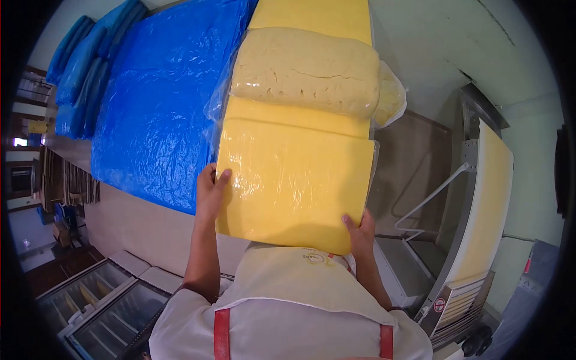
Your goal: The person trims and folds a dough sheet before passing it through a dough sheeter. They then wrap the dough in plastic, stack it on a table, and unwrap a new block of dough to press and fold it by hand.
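Observation:
A large, flat yellow butter sheet [294, 180], wrapped in shiny see-through plastic, lies in front of my body. My left hand [211, 191] grips its left edge, thumb on top and fingers beneath. At the near right corner, my right hand [361, 233] holds the other edge the same way. Just beyond lies a thick, pale dough block [306, 72] with small cracks along its side, resting across yellow sheeting. More yellow sheet [312, 13] shows behind the dough. Loose plastic wrap [391, 96] sticks out at the dough's right end.
Blue plastic sheeting [162, 108] covers the table to the left, with several blue-wrapped bundles [81, 78] at its far end. A machine with a tilted panel [480, 210] and a bent metal bar [432, 195] stands right. Glass-topped freezers [108, 300] are at lower left.

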